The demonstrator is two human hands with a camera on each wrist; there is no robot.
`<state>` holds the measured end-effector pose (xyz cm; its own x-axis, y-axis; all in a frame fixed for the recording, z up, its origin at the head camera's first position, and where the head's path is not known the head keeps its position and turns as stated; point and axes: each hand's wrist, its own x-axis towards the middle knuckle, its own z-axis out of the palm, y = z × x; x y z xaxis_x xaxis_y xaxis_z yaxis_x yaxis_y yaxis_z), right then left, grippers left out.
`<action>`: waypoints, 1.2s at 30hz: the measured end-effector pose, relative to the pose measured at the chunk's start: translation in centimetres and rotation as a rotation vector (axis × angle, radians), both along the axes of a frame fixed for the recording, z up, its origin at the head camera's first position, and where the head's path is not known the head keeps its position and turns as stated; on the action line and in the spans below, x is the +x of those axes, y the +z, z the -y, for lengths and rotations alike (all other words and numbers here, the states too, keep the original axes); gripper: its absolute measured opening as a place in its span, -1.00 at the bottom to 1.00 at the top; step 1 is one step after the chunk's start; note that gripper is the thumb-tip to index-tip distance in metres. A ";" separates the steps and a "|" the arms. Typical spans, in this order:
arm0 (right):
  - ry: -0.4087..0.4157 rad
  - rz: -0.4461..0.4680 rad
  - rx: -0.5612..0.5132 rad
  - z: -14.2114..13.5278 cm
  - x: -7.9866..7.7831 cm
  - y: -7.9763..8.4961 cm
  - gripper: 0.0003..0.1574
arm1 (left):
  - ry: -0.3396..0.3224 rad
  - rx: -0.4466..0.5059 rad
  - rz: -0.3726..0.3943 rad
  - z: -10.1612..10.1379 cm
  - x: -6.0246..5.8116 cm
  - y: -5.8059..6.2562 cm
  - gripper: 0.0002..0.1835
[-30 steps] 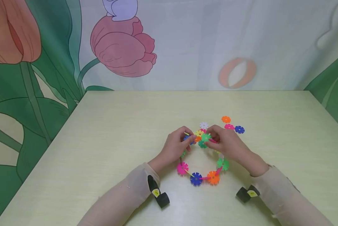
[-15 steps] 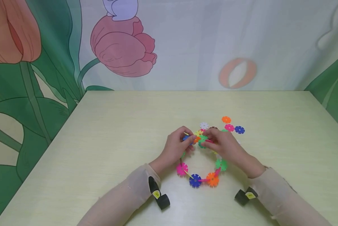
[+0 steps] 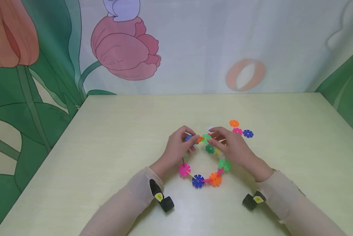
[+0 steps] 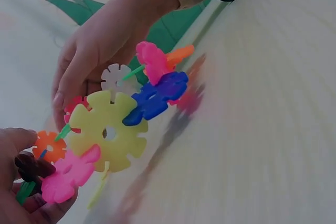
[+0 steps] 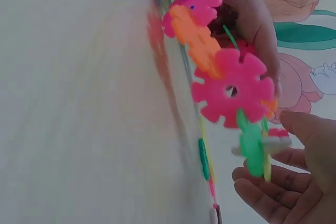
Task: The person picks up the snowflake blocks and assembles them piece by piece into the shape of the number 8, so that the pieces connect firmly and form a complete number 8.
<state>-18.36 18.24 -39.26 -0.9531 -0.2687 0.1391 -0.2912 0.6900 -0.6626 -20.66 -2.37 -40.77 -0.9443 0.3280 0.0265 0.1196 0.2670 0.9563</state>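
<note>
A ring of linked, notched snowflake discs hangs between the two hands in the head view. My left hand (image 3: 176,144) pinches the far left part of it, by a blue snowflake disc (image 3: 188,139) and an orange snowflake disc (image 3: 199,140). In the left wrist view a dark brown disc (image 4: 32,167) lies at its fingers. My right hand (image 3: 238,146) has its thumb and fingers parted beside a light green snowflake disc (image 3: 206,138). The right wrist view shows these fingers spread next to a green disc (image 5: 253,148). A pink disc (image 3: 184,170) and another blue disc (image 3: 198,181) form the near side.
Loose orange (image 3: 234,123), pink (image 3: 237,130) and blue snowflake discs (image 3: 248,133) lie beyond the right hand on the pale table (image 3: 129,131). A white disc (image 3: 210,128) shows partly behind the right fingers. A printed curtain (image 3: 188,49) hangs past the table's far edge.
The ring and both hands have shifted slightly up and left, and the head view has shifted a little too. The right fingers have parted from the light green disc.
</note>
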 end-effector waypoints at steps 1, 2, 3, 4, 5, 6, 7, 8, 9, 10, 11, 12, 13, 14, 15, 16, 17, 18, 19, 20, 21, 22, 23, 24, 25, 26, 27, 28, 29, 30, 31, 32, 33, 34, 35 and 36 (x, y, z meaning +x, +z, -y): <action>-0.015 0.000 0.005 -0.2 -0.1 0.1 -0.49 | 0.006 -0.004 0.003 0.2 -0.2 0.1 -0.77; -0.036 0.005 0.016 -0.4 -0.2 0.3 -0.51 | 0.015 -0.011 0.007 0.3 -0.4 0.2 -0.77; -0.053 0.008 0.022 -0.6 -0.3 0.4 -0.53 | 0.026 -0.020 0.009 0.5 -0.5 0.3 -0.77; -0.064 0.006 0.022 -0.8 -0.4 0.6 -0.54 | 0.038 -0.027 0.013 0.6 -0.8 0.3 -0.76; -0.075 0.008 0.022 -1.1 -0.5 0.7 -0.56 | 0.048 -0.038 0.014 0.8 -1.0 0.3 -0.76; -0.080 0.008 0.022 -1.3 -0.5 0.9 -0.58 | 0.060 -0.046 0.016 0.9 -1.2 0.3 -0.76; -0.084 0.012 0.024 -1.6 -0.5 1.0 -0.61 | 0.071 -0.058 0.015 1.0 -1.4 0.2 -0.75; -0.090 0.023 0.030 -1.8 -0.5 1.2 -0.63 | 0.079 -0.071 0.013 1.2 -1.6 0.1 -0.75; -0.094 0.032 0.034 -2.0 -0.5 1.3 -0.66 | 0.085 -0.081 0.008 1.3 -1.9 0.0 -0.74; -0.099 0.041 0.044 -2.2 -0.6 1.4 -0.68 | 0.092 -0.091 0.003 1.4 -2.1 0.0 -0.74; -0.105 0.051 0.062 -2.4 -0.6 1.4 -0.71 | 0.097 -0.103 -0.003 1.5 -2.3 -0.1 -0.73; -0.109 0.059 0.084 -2.6 -0.7 1.5 -0.72 | 0.106 -0.117 -0.006 1.7 -2.6 -0.2 -0.73; -0.115 0.069 0.104 -2.7 -0.8 1.5 -0.73 | 0.114 -0.135 -0.012 1.8 -2.8 -0.2 -0.73; -0.120 0.077 0.125 -2.8 -0.8 1.5 -0.74 | 0.123 -0.155 -0.019 1.9 -3.0 -0.3 -0.73; -0.122 0.085 0.147 -3.0 -0.9 1.5 -0.73 | 0.131 -0.175 -0.024 2.1 -3.1 -0.3 -0.73; -0.122 0.097 0.166 -3.0 -1.0 1.4 -0.72 | 0.141 -0.195 -0.025 2.2 -3.3 -0.4 -0.73; -0.121 0.115 0.183 -3.1 -1.1 1.4 -0.72 | 0.148 -0.216 -0.027 2.3 -3.4 -0.5 -0.73; -0.117 0.128 0.200 -3.2 -1.2 1.3 -0.70 | 0.156 -0.235 -0.030 2.4 -3.6 -0.5 -0.73; -0.111 0.138 0.214 -3.2 -1.3 1.2 -0.70 | 0.163 -0.253 -0.034 2.5 -3.7 -0.6 -0.72; -0.105 0.147 0.227 -3.3 -1.4 1.1 -0.69 | 0.169 -0.273 -0.038 2.6 -3.8 -0.7 -0.72; -0.101 0.153 0.237 -3.3 -1.5 1.0 -0.69 | 0.173 -0.292 -0.040 2.6 -3.9 -0.7 -0.72; -0.097 0.154 0.248 -3.4 -1.6 0.9 -0.69 | 0.175 -0.312 -0.044 2.7 -4.0 -0.8 -0.72; -0.093 0.153 0.257 -3.4 -1.6 0.8 -0.68 | 0.175 -0.330 -0.050 2.7 -4.1 -0.8 -0.72; -0.089 0.148 0.265 -3.5 -1.7 0.7 -0.68 | 0.175 -0.346 -0.057 2.7 -4.1 -0.8 -0.72; -0.087 0.144 0.270 -3.5 -1.7 0.6 -0.68 | 0.177 -0.363 -0.067 2.8 -4.2 -0.8 -0.71; -0.086 0.144 0.275 -3.6 -1.8 0.5 -0.68 | 0.180 -0.378 -0.081 2.8 -4.2 -0.8 -0.71; -0.083 0.144 0.278 -3.6 -1.8 0.4 -0.68 | 0.184 -0.391 -0.100 2.8 -4.2 -0.7 -0.71; -0.080 0.146 0.280 -3.7 -1.9 0.3 -0.68 | 0.190 -0.400 -0.121 2.8 -4.1 -0.6 -0.71; -0.077 0.149 0.280 -3.7 -1.9 0.2 -0.68 | 0.196 -0.408 -0.147 2.7 -4.0 -0.5 -0.71; -0.073 0.152 0.280 -3.7 -1.9 0.1 -0.68 | 0.203 -0.415 -0.175 2.7 -3.9 -0.3 -0.71; -0.069 0.152 0.282 -3.7 -2.0 0.0 -0.68 | 0.204 -0.418 -0.209 2.6 -3.7 -0.2 -0.70; -0.064 0.152 0.283 -3.8 -2.0 0.0 -0.68 | 0.199 -0.418 -0.242 2.5 -3.4 0.0 -0.70; -0.061 0.152 0.283 -3.8 -2.0 -0.1 -0.67 | 0.189 -0.415 -0.272 2.4 -3.0 0.3 -0.71; -0.060 0.150 0.284 -3.8 -2.0 -0.1 -0.67 | 0.173 -0.410 -0.301 2.2 -2.6 0.5 -0.71; -0.058 0.149 0.283 -3.8 -2.0 -0.1 -0.66 | 0.150 -0.403 -0.324 1.9 -2.1 0.8 -0.71; -0.057 0.148 0.280 -3.8 -2.0 -0.2 -0.66 | 0.124 -0.395 -0.346 1.6 -1.6 1.1 -0.71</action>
